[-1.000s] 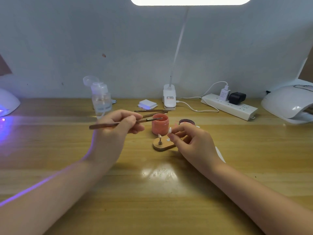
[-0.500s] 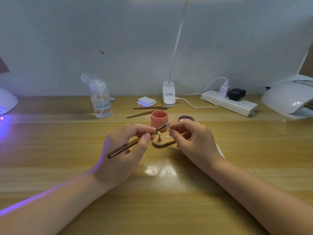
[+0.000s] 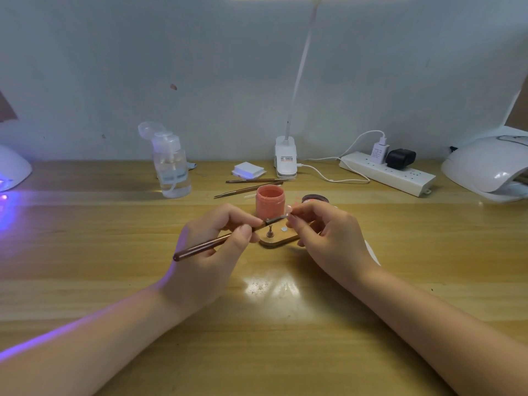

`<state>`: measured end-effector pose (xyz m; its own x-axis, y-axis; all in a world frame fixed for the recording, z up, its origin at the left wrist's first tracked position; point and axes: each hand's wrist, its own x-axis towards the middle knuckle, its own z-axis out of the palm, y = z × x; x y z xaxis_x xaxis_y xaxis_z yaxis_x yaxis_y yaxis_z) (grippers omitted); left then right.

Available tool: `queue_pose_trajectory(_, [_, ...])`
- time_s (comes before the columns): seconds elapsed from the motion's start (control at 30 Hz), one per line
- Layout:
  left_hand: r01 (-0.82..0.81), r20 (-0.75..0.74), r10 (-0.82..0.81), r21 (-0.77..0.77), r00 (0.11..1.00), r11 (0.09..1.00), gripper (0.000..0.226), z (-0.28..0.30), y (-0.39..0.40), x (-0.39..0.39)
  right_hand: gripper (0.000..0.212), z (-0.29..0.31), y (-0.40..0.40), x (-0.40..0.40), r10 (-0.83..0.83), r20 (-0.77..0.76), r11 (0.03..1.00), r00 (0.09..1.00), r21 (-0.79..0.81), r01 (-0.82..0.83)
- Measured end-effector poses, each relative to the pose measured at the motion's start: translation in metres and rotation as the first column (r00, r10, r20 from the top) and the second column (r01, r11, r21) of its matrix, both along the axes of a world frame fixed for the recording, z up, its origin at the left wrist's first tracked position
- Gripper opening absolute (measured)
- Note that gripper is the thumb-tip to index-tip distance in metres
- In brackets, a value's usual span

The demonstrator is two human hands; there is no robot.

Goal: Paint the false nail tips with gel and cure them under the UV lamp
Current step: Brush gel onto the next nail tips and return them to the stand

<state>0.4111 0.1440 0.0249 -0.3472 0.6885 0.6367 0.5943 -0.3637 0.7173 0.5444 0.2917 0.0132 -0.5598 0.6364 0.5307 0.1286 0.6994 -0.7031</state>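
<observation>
The left hand (image 3: 211,247) pinches a brush (image 3: 223,238), its tip meeting the nail tip (image 3: 288,214) pinched by the right hand (image 3: 328,238) over the wooden stand (image 3: 274,241). Just behind stand the open pink gel jar (image 3: 270,202) and its lid (image 3: 315,199); farther back lie two tools (image 3: 251,185), a pump bottle (image 3: 171,170) and a power strip (image 3: 388,172), with UV lamps at far left (image 3: 13,170) and right (image 3: 488,167).

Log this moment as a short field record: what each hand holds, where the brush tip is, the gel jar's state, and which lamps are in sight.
left hand: grips brush
right hand: pinches nail tip
brush tip: at the nail tip, above the wooden stand
gel jar: open, behind the stand; lid to its right
UV lamps: one at left edge with a violet glow, one at right
spare tools: on the table behind the jar
</observation>
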Motion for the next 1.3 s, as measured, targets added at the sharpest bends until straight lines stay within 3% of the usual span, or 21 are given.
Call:
queue_pose_trajectory(0.6, [0.023,0.154,-0.025,0.01,0.988,1.0,0.017,0.001,0.003,0.005,0.012,0.004,-0.003,0.001,0.013,0.001,1.0,1.0,-0.028,-0.013])
queue_pose_trajectory(0.73, [0.029,0.08,-0.03,0.004,0.996,1.0,0.025,0.001,0.001,0.003,0.01,0.005,-0.004,0.002,0.002,0.02,1.0,1.0,-0.002,-0.002])
queue_pose_trajectory(1.0, [0.027,0.102,-0.027,-0.005,0.994,1.0,0.013,0.0,0.003,0.003,0.01,0.005,-0.005,0.002,-0.026,0.018,0.999,0.999,0.043,0.025])
queue_pose_trajectory(1.1, [0.027,0.109,-0.03,0.029,0.994,0.999,0.024,0.002,0.0,0.004,0.009,0.005,-0.005,0.002,-0.03,0.013,0.999,0.999,0.024,0.03])
queue_pose_trajectory(1.3, [-0.16,0.193,0.165,-0.04,0.967,0.986,0.014,0.022,0.017,-0.012,0.012,0.004,-0.004,0.001,-0.043,-0.005,0.999,0.999,0.013,0.043])
